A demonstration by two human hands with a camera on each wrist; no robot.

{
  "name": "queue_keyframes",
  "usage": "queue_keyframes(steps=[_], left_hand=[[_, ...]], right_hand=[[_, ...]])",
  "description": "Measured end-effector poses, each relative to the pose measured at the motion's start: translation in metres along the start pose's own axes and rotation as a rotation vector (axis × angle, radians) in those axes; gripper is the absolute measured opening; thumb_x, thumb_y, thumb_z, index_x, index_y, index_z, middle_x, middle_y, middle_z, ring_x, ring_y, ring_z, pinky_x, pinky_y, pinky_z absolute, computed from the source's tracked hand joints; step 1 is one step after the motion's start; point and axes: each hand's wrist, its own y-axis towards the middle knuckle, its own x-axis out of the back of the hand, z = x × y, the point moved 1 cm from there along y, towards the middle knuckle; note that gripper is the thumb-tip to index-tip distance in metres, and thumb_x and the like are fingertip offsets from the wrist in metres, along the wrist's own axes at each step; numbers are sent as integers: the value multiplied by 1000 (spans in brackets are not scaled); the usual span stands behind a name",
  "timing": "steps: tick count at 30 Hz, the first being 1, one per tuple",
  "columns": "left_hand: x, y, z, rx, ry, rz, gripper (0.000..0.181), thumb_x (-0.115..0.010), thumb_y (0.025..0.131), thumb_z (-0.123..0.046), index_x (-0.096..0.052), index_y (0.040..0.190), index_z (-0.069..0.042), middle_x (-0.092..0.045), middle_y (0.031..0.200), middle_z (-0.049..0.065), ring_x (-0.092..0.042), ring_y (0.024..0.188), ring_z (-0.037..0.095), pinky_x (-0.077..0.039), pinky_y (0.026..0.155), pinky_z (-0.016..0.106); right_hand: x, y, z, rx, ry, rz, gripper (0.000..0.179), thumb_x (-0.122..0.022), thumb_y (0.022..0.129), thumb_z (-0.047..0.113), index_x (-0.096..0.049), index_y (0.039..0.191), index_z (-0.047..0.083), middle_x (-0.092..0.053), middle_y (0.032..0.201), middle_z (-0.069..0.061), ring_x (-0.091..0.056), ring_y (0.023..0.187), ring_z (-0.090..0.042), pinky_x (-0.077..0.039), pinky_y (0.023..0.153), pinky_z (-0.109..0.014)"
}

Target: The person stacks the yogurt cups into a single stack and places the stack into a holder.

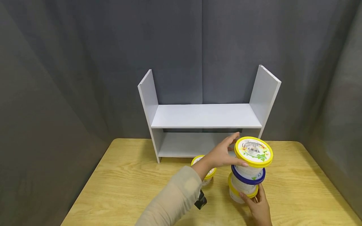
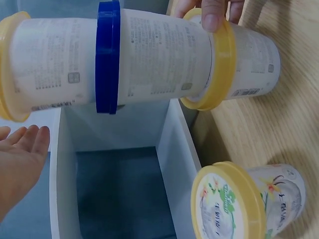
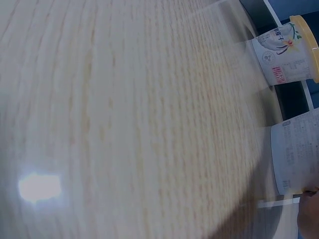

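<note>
- the left hand point(image 1: 223, 153) is spread, its fingers loosely straight and curled round nothing; it is in front of the white shelf point(image 1: 206, 116), toward its right end, beside the top tub point(image 1: 251, 152). whether its thumb touches that tub i cannot tell.
- the right hand point(image 1: 258, 205) is farther out from the shelf, clamped on the bottom tub point(image 1: 236, 193), its thumb on the yellow lid rim and fingers round the far side.
- the two hands are apart from each other.
- the three tubs make one stack, in front of the shelf's right end: yellow lid on top, the blue-lidded tub point(image 1: 246, 180) between, yellow lid below. whether the lowest base rests on the table i cannot tell.
- a fourth tub point(image 1: 210, 175), yellow-lidded, stands upright just in front of the shelf's middle, partly hidden by the left arm.
- the light sleeve point(image 1: 175, 194) crosses in front of the shelf.
- the wooden table point(image 1: 121, 188) is under the shelf, and the dark grey curtain point(image 1: 175, 47) hangs behind it.
</note>
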Motion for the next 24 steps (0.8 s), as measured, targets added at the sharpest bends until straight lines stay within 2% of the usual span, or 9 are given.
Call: queue_keyframes(steps=[1, 5, 11, 15, 20, 24], left_hand=[[1, -1, 1, 5, -4, -4, 92, -75, 67, -19, -17, 138, -21, -23, 137, -5, -29, 119, 8, -31, 91, 21], [7, -9, 7, 43, -21, -22, 90, -74, 68, -20, -17, 138, -25, -23, 137, -7, -26, 122, 10, -30, 93, 24], [14, -22, 19, 121, -1, -71, 90, -74, 67, -24, -18, 137, -28, -24, 137, -8, -27, 122, 12, -29, 96, 30], [19, -30, 30, 179, 1, -110, 89, -74, 67, -27, -19, 137, -31, -25, 137, -8, -30, 121, 17, -30, 95, 34], [20, -39, 41, 172, -12, -136, 90, -75, 67, -23, -20, 137, -24, -26, 138, -3, -27, 123, 15, -28, 96, 32], [18, -46, 51, 176, -40, -153, 87, -74, 69, -21, -20, 138, -22, -25, 138, 0, -25, 124, 15, -26, 97, 33]], right_hand=[[0, -1, 3, 7, 10, -5, 81, -67, 76, 21, -15, 136, 38, -30, 130, -11, -31, 113, -16, -28, 92, -18], [-1, -6, 16, -14, 61, 13, 84, -66, 76, 18, -11, 137, 35, -25, 132, -12, -25, 118, -22, -21, 100, -34], [-2, -7, 22, -44, 58, 13, 85, -66, 76, 14, -11, 138, 34, -27, 129, -2, -23, 120, -20, -20, 100, -29], [-4, -6, 21, -12, 74, 2, 83, -67, 76, 12, -14, 138, 31, -30, 124, 3, -27, 117, -15, -23, 98, -24], [-4, -7, 21, -20, 79, 3, 83, -67, 76, 14, -15, 137, 34, -29, 125, 1, -28, 116, -14, -25, 95, -19], [-3, -8, 21, -60, 70, -2, 84, -67, 75, 16, -14, 136, 37, -27, 128, -2, -26, 118, -17, -24, 98, -23]])
